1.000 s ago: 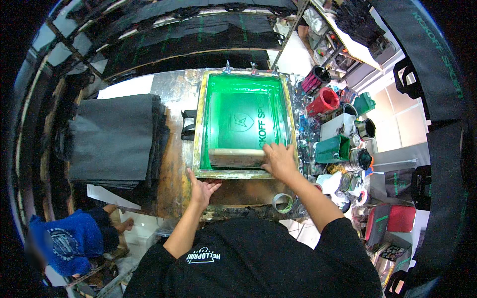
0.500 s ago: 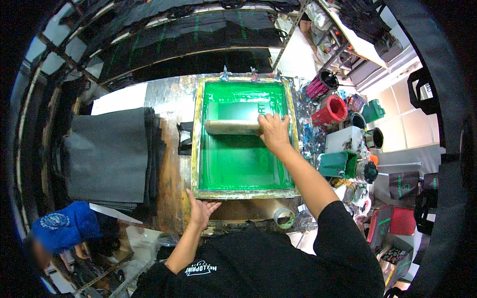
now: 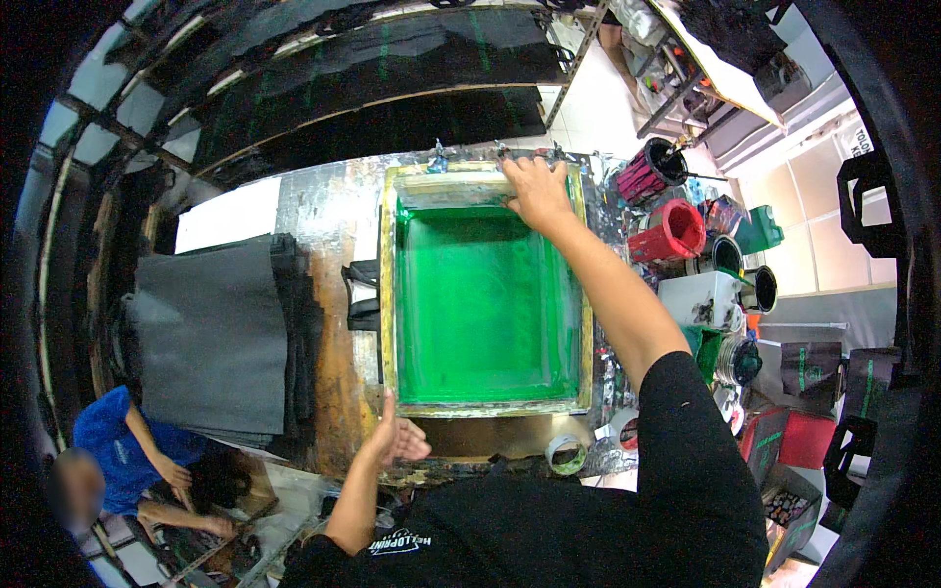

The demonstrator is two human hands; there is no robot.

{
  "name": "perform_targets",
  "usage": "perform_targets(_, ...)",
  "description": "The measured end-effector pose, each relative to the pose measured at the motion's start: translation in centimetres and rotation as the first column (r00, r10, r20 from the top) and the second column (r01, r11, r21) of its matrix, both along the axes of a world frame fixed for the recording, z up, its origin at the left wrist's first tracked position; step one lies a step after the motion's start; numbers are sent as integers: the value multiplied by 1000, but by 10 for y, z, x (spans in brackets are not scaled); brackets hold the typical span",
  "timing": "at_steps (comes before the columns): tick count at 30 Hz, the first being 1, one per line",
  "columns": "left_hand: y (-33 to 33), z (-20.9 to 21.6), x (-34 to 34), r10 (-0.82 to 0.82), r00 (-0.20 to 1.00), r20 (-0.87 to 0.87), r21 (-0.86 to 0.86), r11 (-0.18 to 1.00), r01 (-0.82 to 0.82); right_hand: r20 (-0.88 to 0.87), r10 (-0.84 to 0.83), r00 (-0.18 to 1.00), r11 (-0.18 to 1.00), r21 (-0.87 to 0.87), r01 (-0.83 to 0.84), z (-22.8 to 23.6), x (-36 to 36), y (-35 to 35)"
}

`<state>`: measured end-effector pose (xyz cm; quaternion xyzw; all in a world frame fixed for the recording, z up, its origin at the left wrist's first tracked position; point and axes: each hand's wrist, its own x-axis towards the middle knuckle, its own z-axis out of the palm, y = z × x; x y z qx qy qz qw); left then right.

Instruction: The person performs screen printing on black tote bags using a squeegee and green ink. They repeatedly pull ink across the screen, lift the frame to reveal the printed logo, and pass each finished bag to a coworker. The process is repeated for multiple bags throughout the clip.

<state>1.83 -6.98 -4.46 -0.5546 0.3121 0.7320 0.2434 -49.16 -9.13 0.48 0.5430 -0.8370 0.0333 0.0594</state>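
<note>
A screen-printing frame (image 3: 389, 294) with yellowed edges lies on the worktable, its mesh (image 3: 490, 314) coated with green ink. My right hand (image 3: 541, 196) grips the right part of a long, pale squeegee (image 3: 451, 189) at the frame's far end. At the near left corner, my left hand (image 3: 399, 438) is open, fingers stretched out and thumb up by the frame's edge; whether it touches is unclear. Black handle-like straps (image 3: 364, 294) stick out from under the frame's left side. Small clamps (image 3: 438, 157) stand along the far edge.
A stack of dark fabric sheets (image 3: 211, 338) lies left of the frame. Ink containers, including a red bucket (image 3: 676, 230), crowd the right side. Tape rolls (image 3: 566, 455) sit at the near edge. A person in blue (image 3: 147, 446) works at lower left. Shelves (image 3: 372, 98) stand beyond the table.
My right hand has pushed the squeegee from mid-screen to the far end of the frame. My left hand stays by the near left corner. The person in blue now shows both arms.
</note>
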Motion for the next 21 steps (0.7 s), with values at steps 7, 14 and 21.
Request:
perform_targets(7,-91,77,-150,-508,861,17,-1000,-20,8,-118,-25,993,988,-154,7,-36,11,10)
perform_targets(14,-185,44,-302,-536,732,420,-722,-686,-89,-170,54,984,963,-253,-96,-37,14,11)
perform_targets(21,-189,16,-311,-509,733,452,-756,-654,12,-174,24,985,981,-188,-57,-44,17,20)
